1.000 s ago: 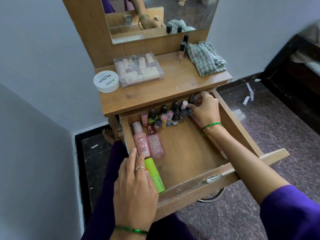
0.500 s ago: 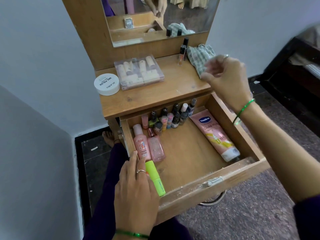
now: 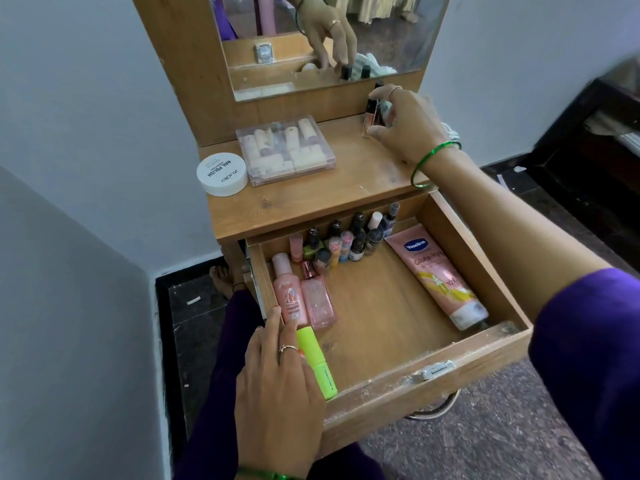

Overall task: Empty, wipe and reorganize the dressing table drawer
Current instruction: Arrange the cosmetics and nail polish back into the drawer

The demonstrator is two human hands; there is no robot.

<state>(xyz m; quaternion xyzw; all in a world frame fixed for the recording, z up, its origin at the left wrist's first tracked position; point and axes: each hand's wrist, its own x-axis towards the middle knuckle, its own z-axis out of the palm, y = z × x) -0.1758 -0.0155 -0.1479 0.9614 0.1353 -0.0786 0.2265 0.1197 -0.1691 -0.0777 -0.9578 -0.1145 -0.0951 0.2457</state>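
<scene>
The drawer (image 3: 377,327) is standing pulled out under the dressing table top (image 3: 311,199), w/ items lying inside. The right hand (image 3: 408,126) is reaching up to the back right of the top, thumb and fingers pinching a slim upright tube (image 3: 370,112) w/ a dark cap, close under the mirror (image 3: 322,39). The left hand (image 3: 280,386) is resting on the drawer's front-left corner, fingers stretched forward and lying close together – touching a lime-green tube (image 3: 317,362) and the base of a pink bottle (image 3: 289,292). Small nail polish bottles (image 3: 346,237) are lining the drawer's back wall; a pink Vaseline tube (image 3: 436,271) is lying along the right side. On top – a clear case (image 3: 285,150) beside a white round tub (image 3: 222,173).
</scene>
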